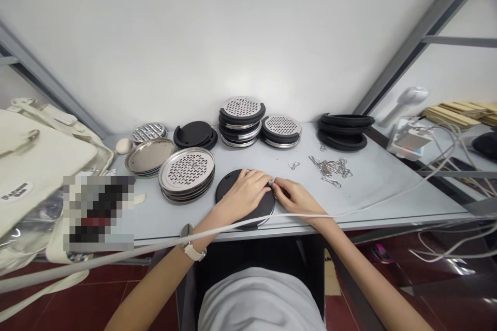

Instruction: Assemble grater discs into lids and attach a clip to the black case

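Observation:
A black round disc (227,186) with a silvery rim at its lower right lies flat near the table's front edge. My left hand (247,191) rests across its top, fingers together and curled over toward the right edge. At that edge, my right hand (293,196) has thumb and forefinger pinched close to the left fingertips. A glint of metal shows between the hands, too small to name. Just beyond lie a loose metal clip (294,165) and a heap of small metal clips (334,167). Left of the disc stands a stack of perforated metal grater discs (187,171).
Along the wall stand black-rimmed grater stacks (240,123) (281,129), black rings (344,132) and black discs (195,134). Plain metal plates (150,156) lie left. A white cable (361,209) crosses before my wrists. A cream bag (34,165) stands at the left.

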`<state>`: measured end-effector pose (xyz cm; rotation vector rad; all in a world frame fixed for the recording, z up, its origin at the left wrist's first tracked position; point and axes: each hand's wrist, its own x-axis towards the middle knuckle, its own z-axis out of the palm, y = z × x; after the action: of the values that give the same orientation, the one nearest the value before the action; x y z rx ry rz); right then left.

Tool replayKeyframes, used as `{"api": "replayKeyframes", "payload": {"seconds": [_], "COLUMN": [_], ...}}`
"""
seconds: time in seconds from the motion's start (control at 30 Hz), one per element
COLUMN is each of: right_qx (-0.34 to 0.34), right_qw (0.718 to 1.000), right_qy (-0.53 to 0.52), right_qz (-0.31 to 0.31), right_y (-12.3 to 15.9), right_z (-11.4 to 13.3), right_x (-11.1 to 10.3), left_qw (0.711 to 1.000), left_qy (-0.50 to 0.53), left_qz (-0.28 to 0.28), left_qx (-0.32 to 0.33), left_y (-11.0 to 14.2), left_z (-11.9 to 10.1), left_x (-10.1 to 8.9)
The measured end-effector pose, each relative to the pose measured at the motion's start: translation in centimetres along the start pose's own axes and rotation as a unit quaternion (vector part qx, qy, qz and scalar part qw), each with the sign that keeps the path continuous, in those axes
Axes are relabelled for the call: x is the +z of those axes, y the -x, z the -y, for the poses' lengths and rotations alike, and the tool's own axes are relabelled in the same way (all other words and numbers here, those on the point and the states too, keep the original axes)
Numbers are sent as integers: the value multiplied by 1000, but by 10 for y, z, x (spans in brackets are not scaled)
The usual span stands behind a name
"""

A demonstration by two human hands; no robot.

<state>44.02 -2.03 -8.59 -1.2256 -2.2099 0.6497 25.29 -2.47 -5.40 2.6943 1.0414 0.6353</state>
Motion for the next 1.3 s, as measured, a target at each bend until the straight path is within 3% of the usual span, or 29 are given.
{"api": "replayKeyframes", "payload": {"seconds": [1.3], "right_qx": [2], "right_qw": [1000], "right_qy": [10], "right_qz": [-4], "right_y": [1], "right_z": [-2], "right_x": [2], "left_qw": [1000], "left_qy": [-16], "left_qz": [20], "left_qx": [17], "left_y": [0], "left_z": [0], "left_x": [-1]}}
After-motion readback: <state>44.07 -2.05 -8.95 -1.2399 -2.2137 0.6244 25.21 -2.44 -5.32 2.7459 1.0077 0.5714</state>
